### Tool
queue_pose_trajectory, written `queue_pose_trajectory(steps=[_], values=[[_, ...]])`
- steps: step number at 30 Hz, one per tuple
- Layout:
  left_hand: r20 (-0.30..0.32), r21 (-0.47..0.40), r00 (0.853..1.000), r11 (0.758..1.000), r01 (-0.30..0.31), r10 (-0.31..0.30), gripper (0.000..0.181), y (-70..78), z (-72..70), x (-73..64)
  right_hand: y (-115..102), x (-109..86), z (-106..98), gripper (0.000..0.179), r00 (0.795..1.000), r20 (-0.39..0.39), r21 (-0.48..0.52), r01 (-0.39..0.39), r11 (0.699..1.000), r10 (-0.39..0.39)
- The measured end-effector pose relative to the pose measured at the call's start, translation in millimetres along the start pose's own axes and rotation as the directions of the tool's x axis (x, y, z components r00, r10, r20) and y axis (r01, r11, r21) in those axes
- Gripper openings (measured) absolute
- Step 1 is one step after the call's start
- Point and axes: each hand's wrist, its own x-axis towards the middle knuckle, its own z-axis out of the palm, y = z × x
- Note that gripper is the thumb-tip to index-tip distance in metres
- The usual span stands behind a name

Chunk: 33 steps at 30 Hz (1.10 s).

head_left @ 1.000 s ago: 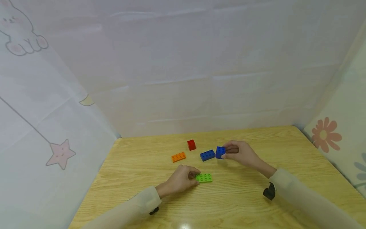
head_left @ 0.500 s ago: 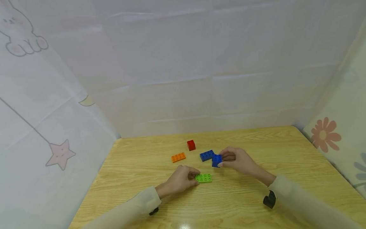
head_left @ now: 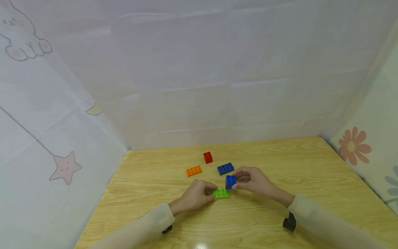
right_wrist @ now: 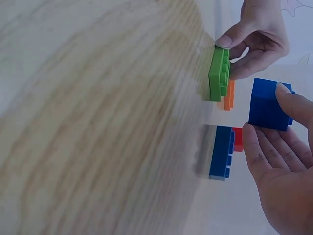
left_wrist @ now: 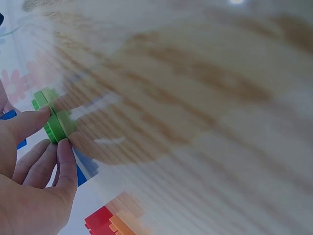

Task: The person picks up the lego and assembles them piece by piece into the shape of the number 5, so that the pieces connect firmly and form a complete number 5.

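The left hand (head_left: 195,195) pinches the green brick (head_left: 221,194) on the table (head_left: 245,224); the right hand (head_left: 253,181) grips the blue cube (head_left: 230,182), raised near it. Likely an aligning step; the next move calls for square seating.

green eight-stud brick (head_left: 221,194): flat, studs up | cube-like blue block (head_left: 230,182): upright, raised near green brick

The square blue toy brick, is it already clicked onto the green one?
No, the right wrist view shows a gap between the square blue toy brick and the flat green toy brick.
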Motion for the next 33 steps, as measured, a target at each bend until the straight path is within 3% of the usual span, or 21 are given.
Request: queue_pose_trajectory(steps=[33], values=[[0.001, 0.000, 1.000, 1.000, -0.010, 0.010, 0.034, 1.4, -0.9, -1.0, 5, 3.0, 24, 0.039, 0.999, 0.049, 0.029, -0.001, 1.000, -0.001]])
